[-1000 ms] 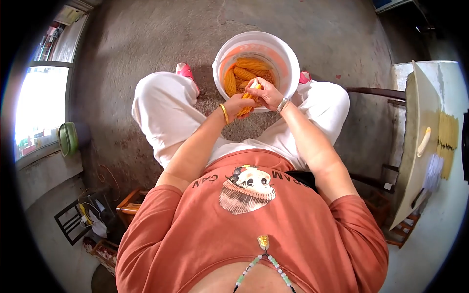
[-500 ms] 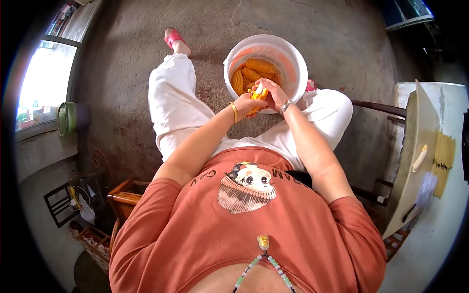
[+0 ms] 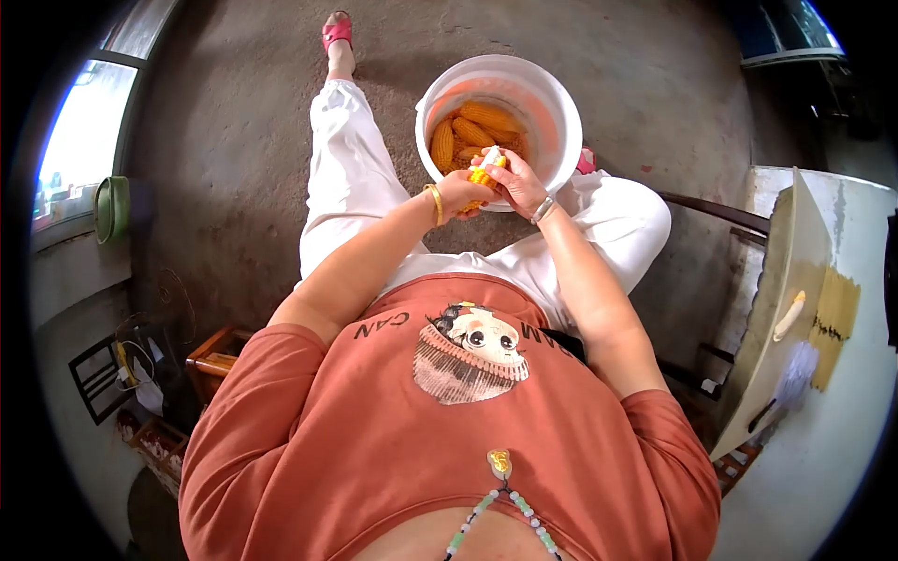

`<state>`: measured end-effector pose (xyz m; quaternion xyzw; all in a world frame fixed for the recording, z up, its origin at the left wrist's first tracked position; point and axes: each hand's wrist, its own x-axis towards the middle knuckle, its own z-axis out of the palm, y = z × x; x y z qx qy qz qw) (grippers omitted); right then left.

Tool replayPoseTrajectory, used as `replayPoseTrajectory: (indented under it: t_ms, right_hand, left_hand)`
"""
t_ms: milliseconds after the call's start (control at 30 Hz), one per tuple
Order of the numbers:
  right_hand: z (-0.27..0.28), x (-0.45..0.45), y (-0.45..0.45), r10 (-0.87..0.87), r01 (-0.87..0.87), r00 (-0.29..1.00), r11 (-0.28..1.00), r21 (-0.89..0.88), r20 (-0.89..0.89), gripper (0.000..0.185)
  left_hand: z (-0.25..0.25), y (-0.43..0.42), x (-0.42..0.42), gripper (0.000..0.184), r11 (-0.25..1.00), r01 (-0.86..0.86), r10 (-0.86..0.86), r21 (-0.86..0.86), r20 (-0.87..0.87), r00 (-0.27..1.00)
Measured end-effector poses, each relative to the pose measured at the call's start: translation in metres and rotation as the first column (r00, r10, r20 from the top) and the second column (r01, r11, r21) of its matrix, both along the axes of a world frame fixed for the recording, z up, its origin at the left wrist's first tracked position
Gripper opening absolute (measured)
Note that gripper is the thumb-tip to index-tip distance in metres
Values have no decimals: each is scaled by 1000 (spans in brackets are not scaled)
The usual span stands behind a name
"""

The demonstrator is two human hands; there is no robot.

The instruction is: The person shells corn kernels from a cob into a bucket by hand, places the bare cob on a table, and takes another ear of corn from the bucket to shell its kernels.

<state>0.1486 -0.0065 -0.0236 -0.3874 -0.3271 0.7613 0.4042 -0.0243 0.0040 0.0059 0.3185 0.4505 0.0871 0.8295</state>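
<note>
My left hand (image 3: 458,193), with a gold bangle at its wrist, is wrapped round a yellow corn cob (image 3: 483,176). Part of the cob is bare and whitish at the upper end. My right hand (image 3: 521,183), a silver band on its wrist, grips the same cob from the other side, its thumb near the bare part. Both hands are over the near rim of a white bucket (image 3: 565,122). Inside the bucket lie several whole corn cobs (image 3: 488,116) and loose kernels. The fingers hide the cob's lower part.
The bucket stands on a concrete floor (image 3: 243,112) between my white-trousered legs. To the right, a table (image 3: 748,365) on its edge of view bears a pale cob-like piece (image 3: 789,316). At left are a green container (image 3: 112,209) by the window and a wooden chair (image 3: 211,365).
The view has shifted slightly, so the bucket and hands appear a little further left and higher. Both hands still hold the cob, and the right fingers have shifted on it.
</note>
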Motion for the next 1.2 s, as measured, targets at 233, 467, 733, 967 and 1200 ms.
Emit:
replayPoseTrajectory:
  t_ms: [233,467,733,967,1200]
  right_hand:
    - [-12,-7,-1,-108,112,993,991,-75,47,32]
    - [18,3,4,-74,30,987,957,-288,-143,39]
    - [4,8,1,-3,1,1000,987,-163,-14,32]
    - [3,2,1,-87,79,994,990,-121,-71,28]
    - [-18,0,8,-191,192,981,981,-34,16,27]
  left_hand:
    - [0,-1,11,24,997,-3,12,71,-130,991]
    - [8,-1,-6,34,998,-62,62,-6,104,993]
    - [23,-10,-5,32,979,72,-35,191,-194,980]
    - [-1,-20,10,41,756,222,147,615,-490,859]
    - [5,-22,15,46,632,409,125,658,-608,784]
